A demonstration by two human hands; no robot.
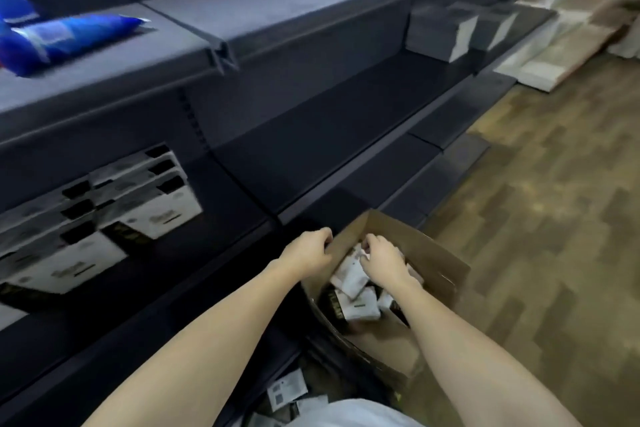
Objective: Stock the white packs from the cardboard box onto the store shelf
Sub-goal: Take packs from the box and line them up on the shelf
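An open cardboard box (pixel 429 250) sits on the floor against the dark store shelf (pixel 311 135). Several white packs (pixel 351 276) lie jumbled inside it. My left hand (pixel 308 251) grips the box's left rim. My right hand (pixel 382 258) reaches into the box, its fingers curled around the top edge of one white pack. Stocked white packs (pixel 104 215) stand in rows on the middle shelf at the left.
A blue bag (pixel 65 36) lies on the upper shelf at left. Grey boxes (pixel 440 31) sit further right on the middle shelf. Loose packs (pixel 287 388) lie near the floor below me. Wood-pattern flooring (pixel 536 218) stretches to the right.
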